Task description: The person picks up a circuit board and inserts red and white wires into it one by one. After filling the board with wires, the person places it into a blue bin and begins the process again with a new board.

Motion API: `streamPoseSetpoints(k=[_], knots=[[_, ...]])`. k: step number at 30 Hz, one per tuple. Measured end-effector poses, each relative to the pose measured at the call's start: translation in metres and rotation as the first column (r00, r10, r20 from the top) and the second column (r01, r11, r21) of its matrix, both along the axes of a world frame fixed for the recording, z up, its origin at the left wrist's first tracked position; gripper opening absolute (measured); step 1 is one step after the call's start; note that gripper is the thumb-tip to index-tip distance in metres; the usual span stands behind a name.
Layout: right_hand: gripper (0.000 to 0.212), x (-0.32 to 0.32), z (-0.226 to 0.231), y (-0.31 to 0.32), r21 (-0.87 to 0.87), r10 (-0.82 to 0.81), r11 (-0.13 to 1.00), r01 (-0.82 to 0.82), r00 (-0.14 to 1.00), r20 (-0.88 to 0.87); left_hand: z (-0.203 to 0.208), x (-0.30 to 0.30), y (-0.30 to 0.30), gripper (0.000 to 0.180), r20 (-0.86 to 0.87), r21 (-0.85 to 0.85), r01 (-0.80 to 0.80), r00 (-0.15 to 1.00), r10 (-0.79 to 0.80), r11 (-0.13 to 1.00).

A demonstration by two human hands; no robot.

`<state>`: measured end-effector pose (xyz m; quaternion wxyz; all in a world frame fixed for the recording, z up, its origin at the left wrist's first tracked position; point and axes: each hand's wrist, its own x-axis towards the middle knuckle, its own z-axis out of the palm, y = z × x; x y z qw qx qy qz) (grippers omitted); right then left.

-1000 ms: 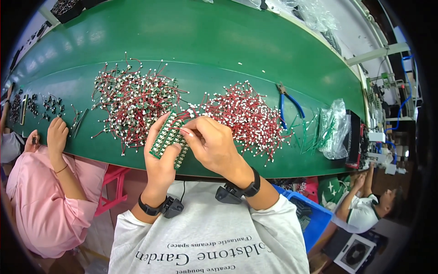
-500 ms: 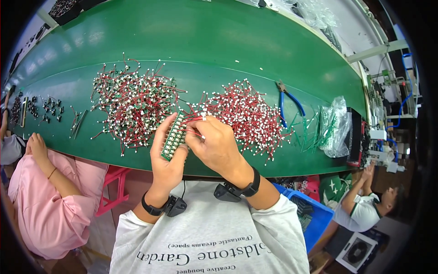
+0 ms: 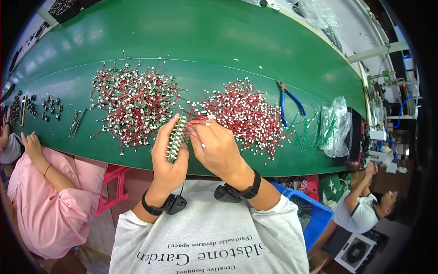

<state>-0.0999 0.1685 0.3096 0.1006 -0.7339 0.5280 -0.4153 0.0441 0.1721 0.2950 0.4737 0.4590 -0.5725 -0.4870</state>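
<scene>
My left hand [image 3: 169,157] is closed around a narrow green circuit board panel [image 3: 177,137] lined with small white connectors, tilted so that its pin edge shows. Close against its right side, my right hand [image 3: 216,146] pinches short red wires with white plugs [image 3: 197,122]; their far ends at the panel are partly hidden by my fingers. Beyond my hands lie two heaps on the green table [image 3: 182,36]: red wires with green-and-white boards [image 3: 134,102] at the left, and red wires with white plugs [image 3: 248,114] at the right.
Blue-handled pliers [image 3: 290,102] lie right of the heaps, beside green ties [image 3: 312,132] and a clear plastic bag [image 3: 335,130]. Tweezers [image 3: 80,122] and small black parts [image 3: 50,107] are on the left. A person in pink [image 3: 54,196] sits at my left; a blue crate [image 3: 315,219] stands below the table edge.
The panel has been turned in my left hand, from its connector face showing to its pin edge. My right hand has shifted slightly, still pinching the red wires.
</scene>
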Motion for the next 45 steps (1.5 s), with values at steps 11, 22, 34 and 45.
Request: streamPoseSetpoints(k=[11,22,34,45], knots=[[0.01,0.01,-0.009,0.003,-0.02,-0.057,0.998,0.056,0.998,-0.021,-0.006,0.002,0.0,0.06,0.151,-0.243,-0.04,0.985,0.079,0.969],[0.014,0.011,-0.004,-0.003,-0.03,-0.048,0.998,0.047,0.998,-0.034,-0.003,0.013,-0.004,0.059,0.227,-0.297,0.037,0.973,0.033,0.954],[0.012,0.013,-0.006,-0.004,-0.016,-0.047,0.999,0.048,0.997,0.058,-0.004,0.015,-0.002,0.057,0.077,-0.115,0.017,0.997,-0.008,0.993],[0.016,-0.016,-0.006,-0.012,-0.034,-0.038,0.999,0.04,0.998,0.049,0.006,0.039,-0.007,0.058,-0.21,0.083,-0.26,0.939,0.272,0.962]])
